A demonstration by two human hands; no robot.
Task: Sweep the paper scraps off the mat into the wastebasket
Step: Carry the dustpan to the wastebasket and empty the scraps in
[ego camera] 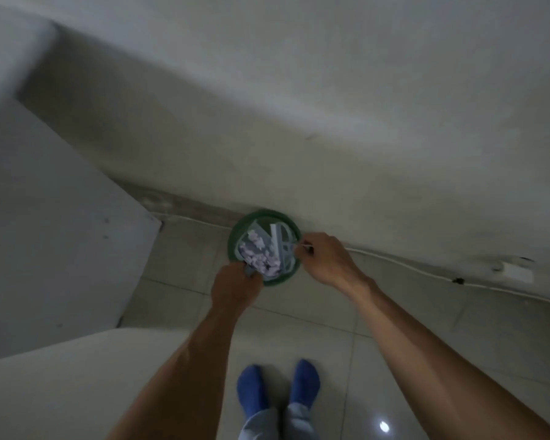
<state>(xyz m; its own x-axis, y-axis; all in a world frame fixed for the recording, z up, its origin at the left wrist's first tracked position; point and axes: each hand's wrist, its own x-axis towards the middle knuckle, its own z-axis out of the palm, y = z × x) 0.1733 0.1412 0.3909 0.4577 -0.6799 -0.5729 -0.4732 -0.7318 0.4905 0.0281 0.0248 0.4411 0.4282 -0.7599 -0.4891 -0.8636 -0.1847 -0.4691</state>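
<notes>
A round green wastebasket (pixel 235 231) stands on the tiled floor against the wall. My left hand (pixel 235 289) grips the handle of a grey dustpan (pixel 247 241) held over the basket's opening. Pale purple paper scraps (pixel 261 254) lie piled in the pan. My right hand (pixel 324 258) is at the basket's right rim, closed on the thin white handle of a small pale brush (pixel 281 246) that reaches over the pan. No mat is in view.
A white cabinet side (pixel 54 236) rises at the left, with a pale rounded surface (pixel 77 385) below it. A white cable (pixel 426 268) runs along the wall base to a socket (pixel 511 271). My feet in blue socks (pixel 277 389) stand on the tiles.
</notes>
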